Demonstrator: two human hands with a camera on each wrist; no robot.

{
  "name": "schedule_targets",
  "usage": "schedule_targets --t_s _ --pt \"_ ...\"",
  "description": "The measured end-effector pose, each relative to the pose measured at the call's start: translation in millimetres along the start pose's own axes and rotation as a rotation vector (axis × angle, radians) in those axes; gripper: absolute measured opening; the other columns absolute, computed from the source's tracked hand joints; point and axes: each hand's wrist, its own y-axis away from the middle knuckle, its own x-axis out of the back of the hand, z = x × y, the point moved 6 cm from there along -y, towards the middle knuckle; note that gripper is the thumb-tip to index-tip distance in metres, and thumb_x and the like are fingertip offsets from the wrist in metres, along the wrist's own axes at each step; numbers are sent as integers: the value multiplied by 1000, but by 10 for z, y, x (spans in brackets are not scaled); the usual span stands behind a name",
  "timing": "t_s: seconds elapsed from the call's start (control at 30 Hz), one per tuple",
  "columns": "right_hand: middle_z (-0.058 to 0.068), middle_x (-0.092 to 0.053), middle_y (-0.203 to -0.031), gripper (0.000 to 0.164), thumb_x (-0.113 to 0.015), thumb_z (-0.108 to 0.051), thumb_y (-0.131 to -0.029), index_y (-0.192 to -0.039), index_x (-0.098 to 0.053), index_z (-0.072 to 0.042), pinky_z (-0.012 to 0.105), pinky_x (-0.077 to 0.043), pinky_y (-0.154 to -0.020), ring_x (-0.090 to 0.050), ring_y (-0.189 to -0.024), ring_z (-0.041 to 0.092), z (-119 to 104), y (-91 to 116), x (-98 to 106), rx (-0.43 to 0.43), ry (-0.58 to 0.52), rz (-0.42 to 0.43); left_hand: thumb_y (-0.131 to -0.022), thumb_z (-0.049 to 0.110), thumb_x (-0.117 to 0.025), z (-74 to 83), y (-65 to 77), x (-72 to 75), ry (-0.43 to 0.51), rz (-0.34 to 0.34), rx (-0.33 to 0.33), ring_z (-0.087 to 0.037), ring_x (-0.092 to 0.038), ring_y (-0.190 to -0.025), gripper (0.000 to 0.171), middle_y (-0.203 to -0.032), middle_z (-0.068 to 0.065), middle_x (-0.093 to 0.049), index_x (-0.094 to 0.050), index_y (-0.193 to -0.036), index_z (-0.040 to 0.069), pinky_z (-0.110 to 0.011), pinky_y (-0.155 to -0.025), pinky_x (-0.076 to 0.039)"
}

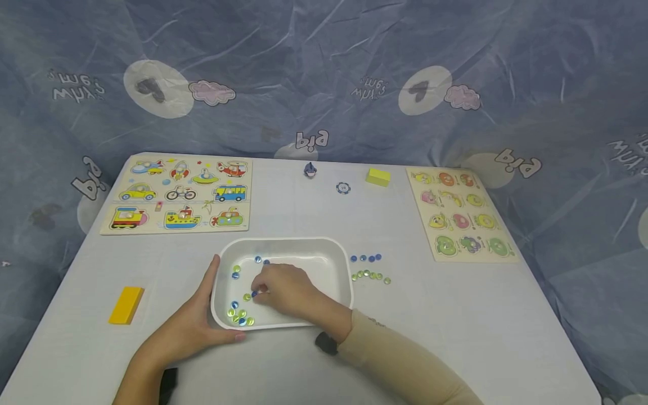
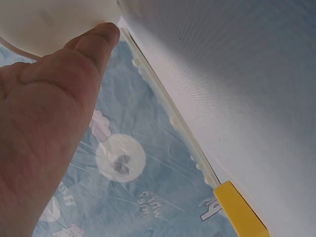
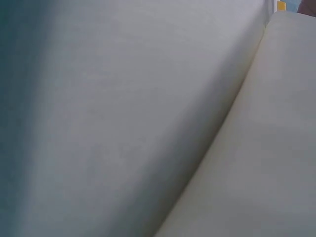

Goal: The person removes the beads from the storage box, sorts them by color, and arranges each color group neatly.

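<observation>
the blue bead (image 1: 255,294) is on the left half of the tray floor, at the tips of your right hand (image 1: 286,288); its fingers are curled and seem to pinch the bead, though your hand hides part of the hold. a green bead (image 1: 247,297) lies just beside it, so a lift straight up should avoid nudging that one. a smooth bead like this could slip, so squeeze lightly, near its middle.

your left hand (image 1: 194,323) is spread round the left end of the white tray (image 1: 319,275), thumb along the near side; that bracing should stop it sliding.

right of the tray, blue beads (image 1: 363,258) and green beads (image 1: 372,275) lie in separate rows on the counter (image 1: 455,326); best carry your wrist high past them.
</observation>
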Motion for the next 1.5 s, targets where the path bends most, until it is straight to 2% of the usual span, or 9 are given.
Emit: schedule_targets --t_s 0.17,0.33,0.43,0.57,0.73,0.9,1.03,1.2,1.5 --pt "-17 -61 -91 20 -67 -35 -86 -105 -70 -29 17 -48 -73 -55 -81 -2 15 90 144 17 -53 81 -54 47 -88 8 -5 -14 -1 -4 2 -32 -10 -146 142 -161 -1 4 18 -147 38 -63 -112 -18" --pt "-19 -58 -92 21 -64 -39 -88 -107 -67 -30 14 -46 -67 -54 -79 -2 55 298 490 34 -136 186 -54 50 -87 0 -13 -16 -20 -2 12 -34 -12 -146 143 -161 -2 4 18 -148 34 -64 -111 -20" --pt "-21 -57 -94 20 -64 -40 -88 -107 -66 -32 14 -48 -68 -54 -82 -2 172 443 714 31 -167 246 -53 51 -87 -2 -12 -16 -26 -3 22 -34 -11 -146 143 -161 -3 5 18 -149 34 -64 -111 -19" --pt "-21 -58 -94 18 -66 -35 -88 -105 -67 -30 17 -51 -68 -54 -82 -1 531 618 919 -6 -210 328 -52 51 -88 -3 -9 -18 -22 -4 33 -35 -9 -146 144 -161 -1 8 18 -148 34 -65 -111 -17" --pt "-15 -61 -92 18 -70 -30 -85 -102 -68 -25 22 -53 -68 -56 -80 5 1195 803 1029 -112 -243 419 -52 51 -88 -8 -2 -9 -26 -2 41 -35 -8 -146 144 -160 0 8 18 -148 35 -67 -110 -16" --pt "-9 -62 -94 19 -69 -32 -85 -103 -67 -25 28 -52 -71 -59 -85 12 1827 974 988 -330 -243 379 -53 51 -88 -7 3 -3 -26 -4 42 -36 -8 -146 144 -160 -1 8 19 -148 35 -67 -110 -15" --pt "-4 -63 -95 20 -67 -32 -87 -105 -66 -22 29 -51 -72 -59 -88 15 2154 1087 927 -453 -216 324 -53 50 -88 2 4 -2 -15 -5 34 -35 -8 -146 144 -160 -1 8 18 -148 34 -67 -111 -15" --pt "-2 -64 -93 22 -65 -32 -88 -105 -67 -19 29 -48 -71 -58 -85 17 2319 1153 885 -514 -170 263 -52 50 -88 10 1 -4 -13 -6 31 -35 -9 -146 144 -161 0 7 18 -148 34 -67 -110 -16" --pt "1 -65 -93 26 -65 -33 -88 -107 -67 -16 32 -48 -71 -59 -86 20 2367 1186 850 -570 -111 191 -52 49 -88 4 -14 -11 -16 -9 35 -36 -8 -146 144 -160 -1 8 19 -147 37 -67 -110 -14"
